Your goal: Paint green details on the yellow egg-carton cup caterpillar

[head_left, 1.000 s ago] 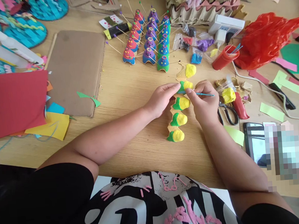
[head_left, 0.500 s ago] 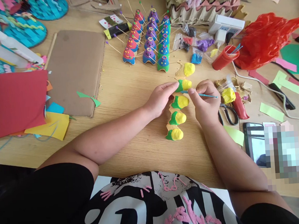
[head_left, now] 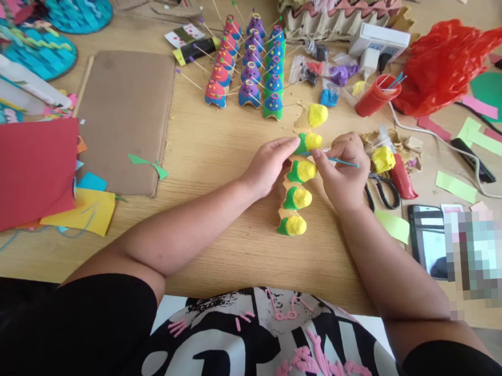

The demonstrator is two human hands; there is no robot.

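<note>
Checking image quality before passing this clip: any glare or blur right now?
Head view: pale reflections on the phone screen, coarse pixel blocks hiding a patch beside it; head view: glossy highlights on the red bag; head view: left hand and right hand fairly sharp, no obvious motion smear.

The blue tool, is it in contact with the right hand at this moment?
Touching. The head view shows the right hand pinching the blue tool, which shows on both sides of the thumb.
</note>
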